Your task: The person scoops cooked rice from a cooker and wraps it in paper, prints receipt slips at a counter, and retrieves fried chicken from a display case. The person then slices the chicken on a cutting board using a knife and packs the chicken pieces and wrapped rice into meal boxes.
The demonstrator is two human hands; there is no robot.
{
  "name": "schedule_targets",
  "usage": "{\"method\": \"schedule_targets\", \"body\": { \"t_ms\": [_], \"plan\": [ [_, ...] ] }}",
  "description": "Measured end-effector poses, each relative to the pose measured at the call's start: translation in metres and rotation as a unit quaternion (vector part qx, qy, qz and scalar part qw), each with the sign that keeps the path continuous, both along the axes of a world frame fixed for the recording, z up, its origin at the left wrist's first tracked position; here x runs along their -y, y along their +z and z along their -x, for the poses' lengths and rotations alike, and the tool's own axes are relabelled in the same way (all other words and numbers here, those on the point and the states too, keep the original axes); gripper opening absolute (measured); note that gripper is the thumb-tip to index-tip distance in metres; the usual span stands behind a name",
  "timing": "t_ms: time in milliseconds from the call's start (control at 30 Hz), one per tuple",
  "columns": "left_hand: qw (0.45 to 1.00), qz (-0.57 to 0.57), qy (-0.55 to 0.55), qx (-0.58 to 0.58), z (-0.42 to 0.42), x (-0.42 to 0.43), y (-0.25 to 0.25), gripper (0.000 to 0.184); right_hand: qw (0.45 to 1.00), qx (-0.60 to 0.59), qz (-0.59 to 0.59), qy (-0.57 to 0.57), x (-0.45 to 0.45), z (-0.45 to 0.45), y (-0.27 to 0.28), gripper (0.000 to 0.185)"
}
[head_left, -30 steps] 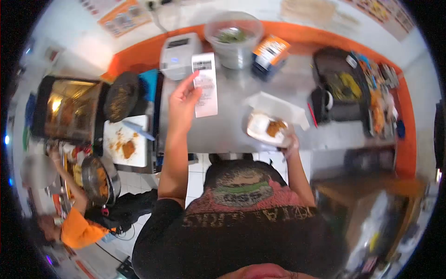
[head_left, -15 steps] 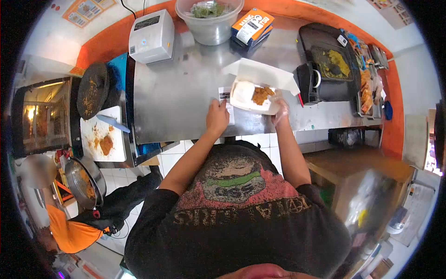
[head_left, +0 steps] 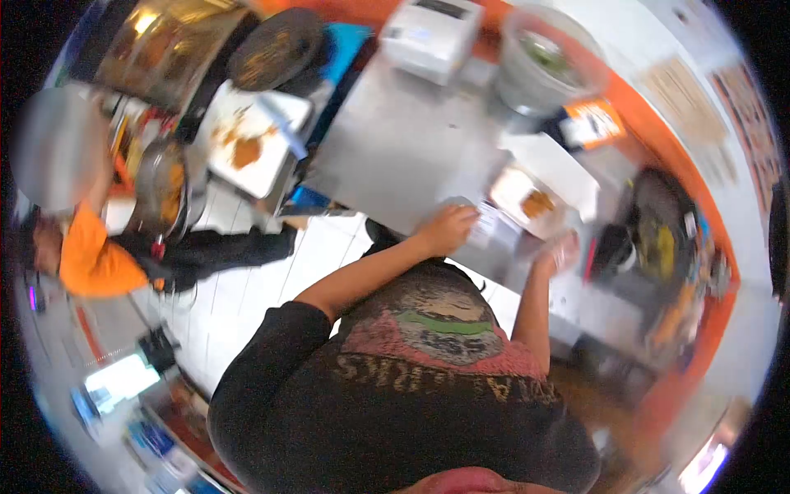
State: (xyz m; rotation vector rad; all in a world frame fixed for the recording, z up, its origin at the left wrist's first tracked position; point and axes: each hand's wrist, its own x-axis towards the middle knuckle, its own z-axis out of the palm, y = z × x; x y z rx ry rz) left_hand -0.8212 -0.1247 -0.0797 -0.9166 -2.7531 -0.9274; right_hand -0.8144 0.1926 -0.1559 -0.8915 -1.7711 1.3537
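Observation:
My left hand is closed at the counter's near edge, its fingertips at a white printed paper slip. Just right of the slip stands an open white cardboard food box, lid raised at the back. Inside lie white rice and a piece of browned, fried-looking food. My right hand, in a clear glove, is at the box's near right corner. Motion smears its fingers, so whether it grips the box is unclear.
Behind the box are a clear tub with greens and an orange-and-black carton. A white printer stands at the back. Left are a cutting board with a knife, and a co-worker in an orange sleeve. Black appliance at right.
My view has turned left, so the counter now slants and its contents appear farther right. My right hand, earlier clearly holding the box's side, is now blurred at its corner.

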Motion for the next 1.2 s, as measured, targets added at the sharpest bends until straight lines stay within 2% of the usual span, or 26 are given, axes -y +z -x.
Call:
{"method": "schedule_targets", "body": {
  "t_ms": [33,100,133,200,233,267,300,367,400,467,533,600,633,700,733,800,833,900,967,1033,1067,1133,1167,1200],
  "plan": [
    [0.999,-0.033,-0.011,0.040,-0.001,0.012,0.009,0.037,0.989,0.056,-0.125,-0.053,0.025,-0.007,0.050,0.042],
    [0.995,-0.068,-0.008,0.076,-0.004,0.040,0.020,0.036,0.994,0.063,-0.064,-0.062,0.081,-0.006,0.112,0.031],
    [0.992,-0.072,0.013,0.099,-0.006,0.058,0.024,0.035,0.995,0.060,-0.062,-0.047,0.101,-0.007,0.122,0.031],
    [0.989,-0.075,0.043,0.117,-0.010,0.095,0.031,0.034,0.977,0.056,0.044,0.202,0.137,-0.007,0.132,0.030],
    [0.987,-0.091,0.086,0.096,-0.014,0.116,0.037,0.029,0.956,0.104,0.003,0.275,0.162,0.002,0.131,0.028],
    [0.983,-0.108,0.129,0.074,-0.018,0.136,0.041,0.026,0.926,0.151,-0.041,0.344,0.189,0.015,0.129,0.025],
    [0.982,-0.110,0.135,0.071,-0.023,0.156,0.046,0.026,0.901,0.142,-0.043,0.408,0.225,0.026,0.141,0.025],
    [0.956,-0.115,0.267,-0.027,-0.035,0.195,0.054,0.022,0.837,0.094,-0.003,0.539,0.299,0.052,0.150,0.028],
    [0.954,-0.116,0.273,-0.029,-0.042,0.215,0.057,0.022,0.795,0.055,0.039,0.603,0.336,0.065,0.148,0.030],
    [0.906,-0.149,0.395,0.017,-0.055,0.254,0.061,0.018,0.744,0.076,-0.027,0.664,0.412,0.084,0.171,0.033],
    [0.887,-0.147,0.438,-0.005,-0.064,0.295,0.060,0.017,0.733,0.018,-0.149,0.664,0.499,0.113,0.121,0.033],
    [0.855,-0.151,0.495,-0.036,-0.073,0.336,0.051,0.014,0.681,0.146,-0.309,0.648,0.568,0.133,0.153,0.038],
    [0.847,-0.148,0.510,-0.038,-0.075,0.356,0.045,0.013,0.679,0.146,-0.313,0.648,0.597,0.141,0.153,0.038],
    [0.839,-0.139,0.525,-0.034,-0.079,0.396,0.038,0.013,0.648,0.321,-0.356,0.592,0.644,0.156,0.146,0.040],
    [0.833,-0.148,0.531,-0.029,-0.078,0.411,0.046,0.014,0.646,0.322,-0.360,0.591,0.660,0.167,0.123,0.040],
    [0.825,-0.122,0.551,-0.024,-0.077,0.444,0.044,0.014,0.701,0.334,-0.298,0.556,0.670,0.179,0.062,0.036],
    [0.823,-0.121,0.554,-0.028,-0.077,0.459,0.040,0.016,0.662,0.332,-0.321,0.590,0.657,0.176,0.094,0.031],
    [0.826,-0.115,0.550,-0.037,-0.077,0.485,0.032,0.018,0.592,0.286,-0.416,0.628,0.632,0.180,0.101,0.036],
    [0.828,-0.123,0.544,-0.057,-0.076,0.502,0.035,0.022,0.624,0.214,-0.300,0.689,0.596,0.164,0.141,0.042],
    [0.821,-0.130,0.554,-0.050,-0.074,0.518,0.031,0.022,0.574,0.327,-0.182,0.728,0.567,0.153,0.129,0.048],
    [0.814,-0.134,0.564,-0.041,-0.077,0.524,0.026,0.022,0.573,0.332,-0.184,0.726,0.561,0.147,0.125,0.048],
    [0.812,-0.148,0.563,-0.037,-0.078,0.533,0.017,0.022,0.462,0.388,-0.183,0.776,0.551,0.137,0.120,0.047],
    [0.814,-0.145,0.562,-0.034,-0.076,0.538,0.015,0.020,0.468,0.370,-0.240,0.766,0.564,0.129,0.153,0.043],
    [0.816,-0.141,0.560,-0.031,-0.074,0.542,0.012,0.017,0.472,0.372,-0.239,0.763,0.568,0.129,0.156,0.043]
  ]
}}
